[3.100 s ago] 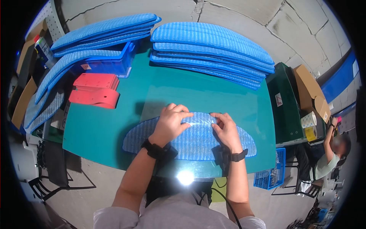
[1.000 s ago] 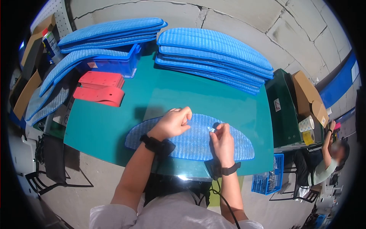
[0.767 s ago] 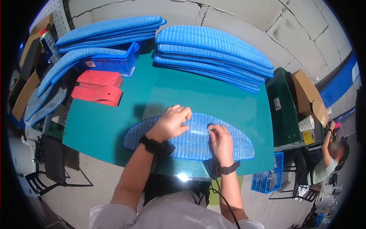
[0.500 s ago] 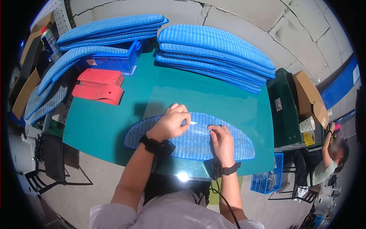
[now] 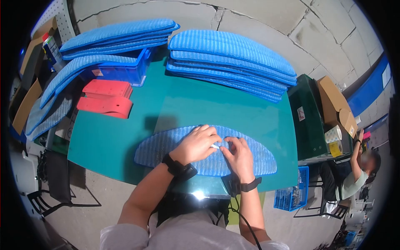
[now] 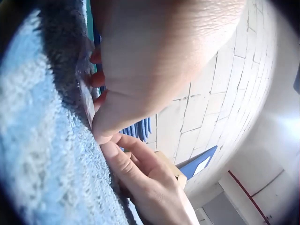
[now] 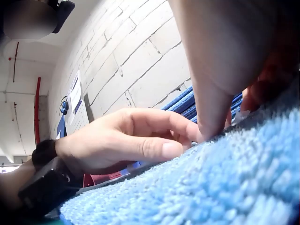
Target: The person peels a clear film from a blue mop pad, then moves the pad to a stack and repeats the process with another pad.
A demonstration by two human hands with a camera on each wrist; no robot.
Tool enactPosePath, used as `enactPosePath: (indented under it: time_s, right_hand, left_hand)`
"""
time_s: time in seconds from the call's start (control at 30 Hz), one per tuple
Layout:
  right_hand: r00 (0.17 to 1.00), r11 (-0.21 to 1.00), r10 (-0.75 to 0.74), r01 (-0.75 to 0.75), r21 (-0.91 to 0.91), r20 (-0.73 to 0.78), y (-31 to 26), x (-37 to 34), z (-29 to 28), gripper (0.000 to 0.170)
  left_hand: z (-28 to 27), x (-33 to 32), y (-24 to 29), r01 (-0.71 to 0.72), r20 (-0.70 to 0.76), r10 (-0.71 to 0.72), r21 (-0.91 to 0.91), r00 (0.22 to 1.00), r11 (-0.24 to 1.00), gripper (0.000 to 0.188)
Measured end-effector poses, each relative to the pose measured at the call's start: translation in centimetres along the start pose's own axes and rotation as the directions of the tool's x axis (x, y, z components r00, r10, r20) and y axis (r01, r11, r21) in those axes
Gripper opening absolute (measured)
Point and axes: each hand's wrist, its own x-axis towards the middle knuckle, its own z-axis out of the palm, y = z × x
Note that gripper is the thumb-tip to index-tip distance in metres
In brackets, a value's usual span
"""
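Note:
A half-moon blue mop pad (image 5: pixel 187 156) lies flat in front of me, its striped pile facing up. My left hand (image 5: pixel 198 143) is over its middle, fingers curled on a clear plastic strip (image 6: pixel 84 84), which shows beside the fingertips in the left wrist view. A small pale end of it sticks out by the left thumb in the head view. My right hand (image 5: pixel 239 156) is close beside, thumb and forefinger pinching the strip near the pad. In the right wrist view the two hands' fingertips meet low over the pile. The fingers hide most of the strip.
On the green table (image 5: pixel 250 114), a stack of blue pads (image 5: pixel 231 54) stands at the back. More pads (image 5: pixel 118 35) lie over a blue bin (image 5: pixel 121 73) at the left, behind red strips (image 5: pixel 104 100). A green crate (image 5: pixel 310 121) flanks the right; a person sits beyond.
Earlier both hands held the shiny strip spread across the pad's upper middle. They separated, and now the left hand has moved right and down until its fingertips meet the right hand's.

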Motion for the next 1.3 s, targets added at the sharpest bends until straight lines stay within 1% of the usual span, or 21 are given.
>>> enactPosePath:
  time_s: [0.03, 0.1, 0.2, 0.23, 0.3, 0.33, 0.4, 0.53, 0.7, 0.77, 0.83, 0.87, 0.9, 0.97, 1.0, 1.03, 1.1, 1.13, 1.17, 1.23, 1.3]
  right_hand:
    - [1.000, 1.000, -0.003, 0.003, 0.000, -0.006, 0.2, 0.0, 0.0, 0.030]
    - [1.000, 0.999, -0.026, 0.025, 0.031, 0.016, 1.0, 0.1, 0.0, 0.032]
    - [0.998, 0.995, -0.032, 0.027, 0.097, 0.053, 1.7, 0.2, -0.7, 0.033]
    - [0.998, 0.995, -0.032, 0.027, 0.096, 0.051, 1.8, 0.1, -0.9, 0.033]
    - [0.999, 0.998, 0.014, -0.015, 0.058, 0.032, 1.8, -0.3, -1.2, 0.032]
    - [0.999, 0.998, 0.015, -0.017, 0.058, 0.033, 2.1, -0.6, -1.2, 0.032]
    - [0.999, 0.997, 0.006, -0.003, 0.071, -0.050, 2.8, -0.7, -1.2, 0.030]
    - [0.997, 0.999, 0.003, 0.002, 0.053, -0.081, 2.9, -0.6, -1.1, 0.025]
    - [0.993, 0.997, 0.042, -0.049, -0.067, -0.110, 0.9, -0.5, -0.3, 0.019]
    - [0.994, 0.997, 0.026, -0.034, -0.070, -0.107, 1.2, -0.2, -0.2, 0.022]
    - [0.995, 0.995, 0.072, -0.076, -0.061, -0.068, 1.0, 0.2, -0.4, 0.025]
    - [0.995, 0.993, 0.083, -0.086, -0.076, -0.049, 0.7, 0.3, -0.5, 0.034]
    - [0.995, 0.993, 0.086, -0.090, -0.077, -0.047, 0.5, 0.3, -0.3, 0.034]
    - [0.992, 0.972, 0.018, -0.046, -0.230, -0.121, -0.2, 0.2, 0.6, 0.043]
    - [0.994, 0.969, 0.002, -0.027, -0.245, -0.105, -0.6, 0.2, 0.7, 0.049]
    - [0.994, 0.969, 0.005, -0.030, -0.243, -0.105, -0.3, 0.3, 0.8, 0.049]
    - [0.998, 0.989, 0.033, -0.041, -0.141, -0.058, 0.5, 0.6, 0.9, 0.048]
    - [0.998, 0.996, 0.049, -0.051, -0.076, -0.024, 0.5, 0.6, 0.3, 0.044]
    - [0.999, 0.996, 0.049, -0.051, -0.077, -0.024, 1.0, 0.6, 0.1, 0.044]
    - [0.995, 0.994, 0.095, -0.096, 0.043, 0.011, 2.1, 0.4, -0.2, 0.038]
    - [0.996, 0.994, 0.089, -0.089, 0.063, 0.007, 2.1, 0.1, -0.2, 0.035]
  left_hand:
    - [-0.3, 0.0, 0.1, -0.006, -0.002, 0.006, 0.004, 1.000, 1.000, 0.033]
    - [-1.4, -0.1, 0.0, 0.086, 0.047, -0.083, -0.053, 0.995, 0.995, 0.036]
    - [-2.2, -0.7, -0.5, 0.090, 0.046, -0.086, -0.072, 0.995, 0.993, 0.038]
    - [-2.3, -0.7, -0.5, 0.088, 0.047, -0.085, -0.072, 0.995, 0.994, 0.038]
    - [-2.5, -0.8, -0.4, 0.149, 0.065, -0.144, -0.071, 0.987, 0.986, 0.039]
    - [-2.5, -0.8, -0.4, 0.149, 0.067, -0.144, -0.072, 0.987, 0.986, 0.039]
    - [-2.6, -0.7, -0.4, 0.151, 0.069, -0.146, -0.071, 0.987, 0.986, 0.040]
    - [-2.4, -0.7, -0.3, 0.154, 0.069, -0.149, -0.063, 0.986, 0.986, 0.042]
    - [-2.0, -0.8, -0.7, 0.106, 0.042, -0.103, -0.054, 0.994, 0.993, 0.042]
    - [-2.2, -0.7, -0.5, 0.104, 0.033, -0.102, -0.069, 0.994, 0.992, 0.041]
    - [-2.1, -0.8, -0.4, 0.101, 0.030, -0.099, -0.086, 0.995, 0.991, 0.041]
    - [-2.0, -0.8, -0.5, 0.122, 0.031, -0.120, -0.089, 0.992, 0.988, 0.040]
    - [-1.8, -0.7, -0.5, 0.143, 0.031, -0.141, -0.092, 0.990, 0.985, 0.039]
    - [-1.7, -0.6, -0.2, 0.142, 0.021, -0.141, -0.082, 0.990, 0.986, 0.039]
    - [-1.7, -0.6, -0.1, 0.140, 0.008, -0.140, -0.068, 0.990, 0.988, 0.038]
    - [-1.8, -0.6, 0.0, 0.140, 0.012, -0.140, -0.068, 0.990, 0.988, 0.038]
    - [-1.9, -0.6, 0.1, 0.176, 0.029, -0.174, -0.063, 0.984, 0.982, 0.038]
    - [-1.9, -0.6, 0.1, 0.175, 0.029, -0.174, -0.064, 0.984, 0.982, 0.038]
    - [-1.9, -0.6, 0.0, 0.178, 0.035, -0.176, -0.065, 0.984, 0.982, 0.039]
    - [-1.9, -0.6, -0.1, 0.183, 0.036, -0.181, -0.066, 0.983, 0.981, 0.040]
    - [-2.0, -0.8, -0.3, 0.154, 0.021, -0.153, -0.086, 0.988, 0.984, 0.043]
